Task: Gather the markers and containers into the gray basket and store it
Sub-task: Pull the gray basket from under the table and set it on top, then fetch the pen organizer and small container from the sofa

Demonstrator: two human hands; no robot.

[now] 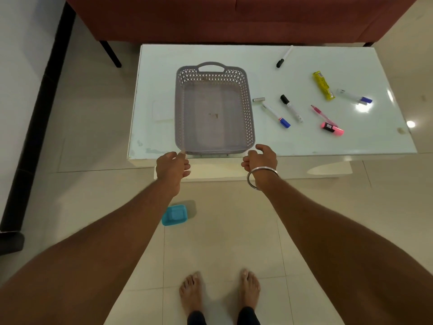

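The empty gray basket [214,109] stands on the left half of the white glass table [304,141], its near rim at the table's front edge. My left hand [173,165] is at the basket's near left corner and my right hand [260,160] at its near right corner. Both have loosely curled fingers that do not close on the rim. Right of the basket lie several markers: a blue-capped one [276,115], a black-capped one [291,108], a pink pen [322,114], a pink highlighter [332,129], another blue-capped one [354,96] and a far black-capped one [284,56]. A yellow packet [323,85] lies among them.
A small blue container [174,215] sits on the tiled floor under my left forearm. A faint clear rectangular piece [161,111] lies left of the basket. A red sofa [234,17] stands behind the table. My bare feet are below on the floor.
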